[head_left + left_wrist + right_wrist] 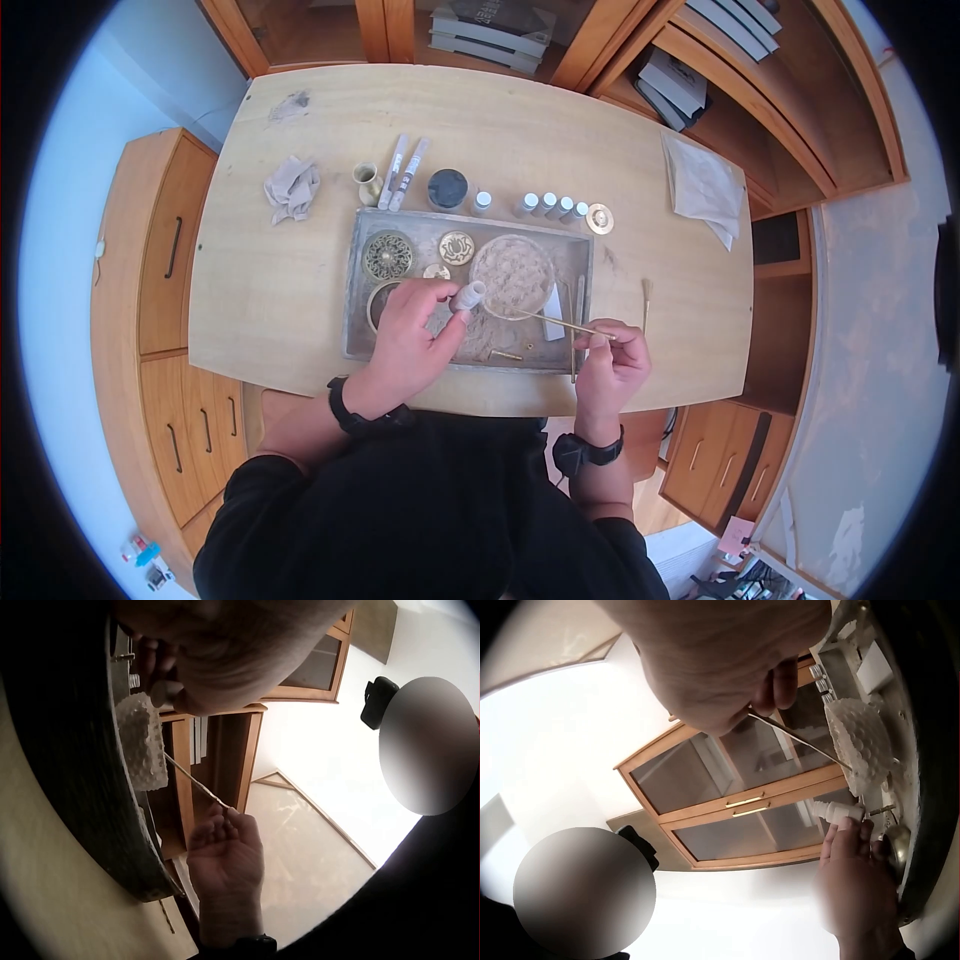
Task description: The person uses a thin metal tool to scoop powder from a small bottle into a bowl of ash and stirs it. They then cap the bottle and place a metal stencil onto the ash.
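My left hand (408,332) pinches a small open-mouthed vial (469,295), tilted beside the left edge of a round bowl. That bowl (864,742) has a dimpled, translucent wall and holds greyish-brown powder (512,272). Between thumb and fingers my right hand (612,365) grips a thin brass-coloured stick (566,325). Its far end reaches the bowl's near rim. Under both hands lies a grey rectangular tray (350,300). In it are a pierced brass lid (388,256), a patterned brass disc (456,247) and a round container (378,305) partly hidden by the left hand.
Behind the tray stand a brass vase (367,184), a dark round jar (447,188) and several capped vials (549,203). A crumpled cloth (293,188) lies at left. At right are a small brush (647,300) and a plastic bag (703,190).
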`<state>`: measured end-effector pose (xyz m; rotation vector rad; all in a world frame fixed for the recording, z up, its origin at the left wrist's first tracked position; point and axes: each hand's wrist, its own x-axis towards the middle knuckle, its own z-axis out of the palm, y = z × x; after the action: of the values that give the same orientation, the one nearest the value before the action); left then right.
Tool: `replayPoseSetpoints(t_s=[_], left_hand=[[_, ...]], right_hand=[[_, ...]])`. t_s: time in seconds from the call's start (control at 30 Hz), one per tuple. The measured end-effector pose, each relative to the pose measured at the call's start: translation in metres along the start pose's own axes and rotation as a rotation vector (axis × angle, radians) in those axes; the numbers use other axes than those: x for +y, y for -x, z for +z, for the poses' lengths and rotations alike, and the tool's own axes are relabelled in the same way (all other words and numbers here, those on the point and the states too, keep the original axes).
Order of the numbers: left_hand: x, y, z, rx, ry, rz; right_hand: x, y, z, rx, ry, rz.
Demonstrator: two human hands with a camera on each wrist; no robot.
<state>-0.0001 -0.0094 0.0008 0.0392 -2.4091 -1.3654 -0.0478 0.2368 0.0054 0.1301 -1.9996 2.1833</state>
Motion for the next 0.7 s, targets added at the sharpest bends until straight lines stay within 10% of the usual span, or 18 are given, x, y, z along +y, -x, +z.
replayPoseSetpoints(t_s=[0.7], left_hand=[[0.001,0.0,0.0,0.0,-0.004,-0.018]], right_hand=[[0.002,-0.003,-0.003,0.02,-0.06,-0.094]])
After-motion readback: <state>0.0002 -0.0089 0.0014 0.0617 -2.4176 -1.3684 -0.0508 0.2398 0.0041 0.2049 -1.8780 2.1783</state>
